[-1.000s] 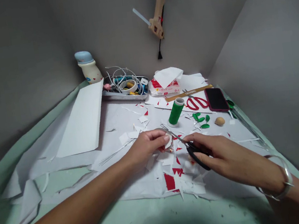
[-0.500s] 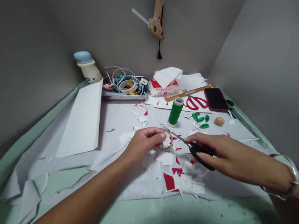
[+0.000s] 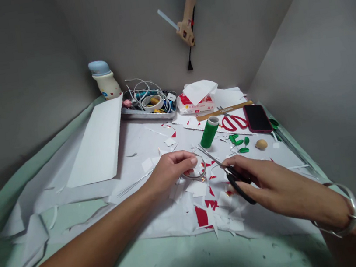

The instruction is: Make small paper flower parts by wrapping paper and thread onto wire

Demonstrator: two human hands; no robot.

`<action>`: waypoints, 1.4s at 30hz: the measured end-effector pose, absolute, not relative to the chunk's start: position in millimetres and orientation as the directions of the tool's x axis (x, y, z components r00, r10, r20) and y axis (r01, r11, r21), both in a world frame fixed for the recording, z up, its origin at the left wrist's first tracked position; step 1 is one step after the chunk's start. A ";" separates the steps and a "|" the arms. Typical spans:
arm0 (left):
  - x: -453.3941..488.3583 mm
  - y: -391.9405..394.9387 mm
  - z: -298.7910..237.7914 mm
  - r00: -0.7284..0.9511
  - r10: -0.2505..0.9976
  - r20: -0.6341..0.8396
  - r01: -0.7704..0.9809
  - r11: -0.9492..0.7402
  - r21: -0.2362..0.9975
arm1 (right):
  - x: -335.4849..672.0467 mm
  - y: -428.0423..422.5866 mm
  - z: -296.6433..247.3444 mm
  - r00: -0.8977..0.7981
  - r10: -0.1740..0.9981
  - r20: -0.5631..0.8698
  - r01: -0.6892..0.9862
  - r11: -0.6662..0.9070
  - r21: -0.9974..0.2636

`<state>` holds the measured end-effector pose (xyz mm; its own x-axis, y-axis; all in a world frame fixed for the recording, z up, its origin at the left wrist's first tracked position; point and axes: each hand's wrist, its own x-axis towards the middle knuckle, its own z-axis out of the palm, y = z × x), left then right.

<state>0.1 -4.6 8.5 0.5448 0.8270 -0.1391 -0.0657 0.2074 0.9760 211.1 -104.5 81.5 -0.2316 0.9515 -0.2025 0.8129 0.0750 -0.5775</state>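
Observation:
My left hand (image 3: 172, 167) pinches a thin round ring (image 3: 204, 169), greyish at its edge, between thumb and fingers; its exact kind is hard to tell. My right hand (image 3: 253, 176) grips black-handled scissors (image 3: 240, 188) by the loops. Their slim metal blades point up and left, just above and right of the ring, with the tips slightly parted. Beyond the tips a spool of green thread (image 3: 209, 132) stands on the paper. Beneath both hands lie white paper scraps (image 3: 197, 188) and red paper scraps (image 3: 202, 216).
At the back are a metal tray (image 3: 149, 114) of cords and spools, a tissue pack (image 3: 195, 103), a bottle (image 3: 104, 79) and a folded white sheet (image 3: 100, 144). Rightward lie red-handled scissors (image 3: 229, 123), a phone (image 3: 257, 118) and green leaf shapes (image 3: 244, 150). A glue gun (image 3: 186, 24) hangs on the wall.
The scissors in my right hand have shifted slightly right, and their tips now sit a little farther from the ring. My left hand has barely moved.

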 end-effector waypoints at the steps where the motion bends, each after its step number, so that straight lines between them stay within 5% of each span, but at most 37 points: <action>1: 0.2 -4.6 8.6 0.545 0.827 -0.136 -0.067 0.205 0.977 | 210.7 -104.7 81.7 -0.236 0.949 -0.207 0.811 0.075 -0.580; 42: -0.4 -5.5 10.8 0.613 0.779 -0.131 0.008 0.159 0.987 | 208.1 -105.6 83.6 -0.267 0.940 -0.211 0.814 0.103 -0.572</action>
